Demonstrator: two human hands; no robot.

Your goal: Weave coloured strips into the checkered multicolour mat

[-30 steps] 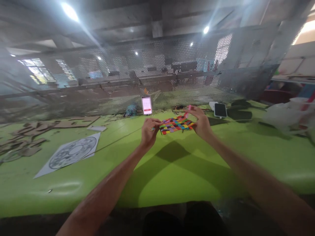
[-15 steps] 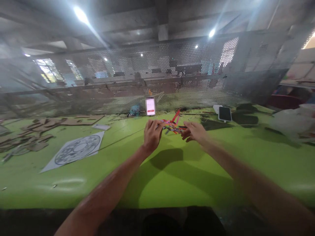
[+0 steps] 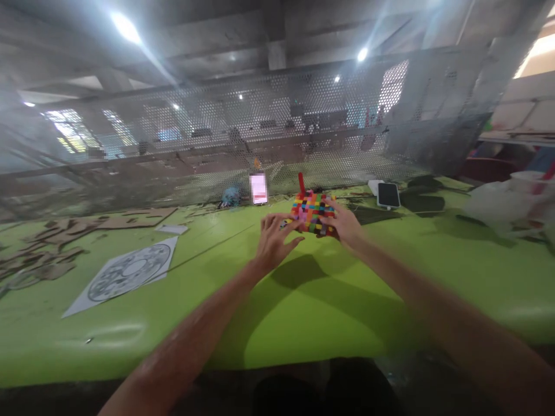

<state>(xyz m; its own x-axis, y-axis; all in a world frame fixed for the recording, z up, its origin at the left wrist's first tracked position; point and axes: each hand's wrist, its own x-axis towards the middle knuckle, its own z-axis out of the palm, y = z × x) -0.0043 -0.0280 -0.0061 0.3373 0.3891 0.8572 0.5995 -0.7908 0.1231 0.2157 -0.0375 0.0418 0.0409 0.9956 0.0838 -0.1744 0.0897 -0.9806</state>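
Observation:
A small multicoloured woven piece (image 3: 313,211), made of many checkered strips, is held up above the table with its patterned face toward me. One red strip (image 3: 301,183) sticks up from its top edge. My right hand (image 3: 344,224) grips the piece at its right side, thumb and fingers closed on the edge. At the lower left, my left hand (image 3: 277,240) reaches its fingers to the piece, with the thumb spread away. The fingertips touch or nearly touch the weave; blur keeps the exact contact unclear.
Behind the hands, a lit phone (image 3: 259,188) leans near a perforated metal screen (image 3: 208,136). Another phone (image 3: 388,195) lies to the right, near a plastic bag (image 3: 503,202). A printed sheet (image 3: 130,271) and cardboard scraps (image 3: 95,224) lie on the green table (image 3: 195,341) at left.
The woven piece has turned from nearly edge-on to showing its broad checkered face. My left hand has loosened from its left end and spread its fingers; my right hand stays on the right side.

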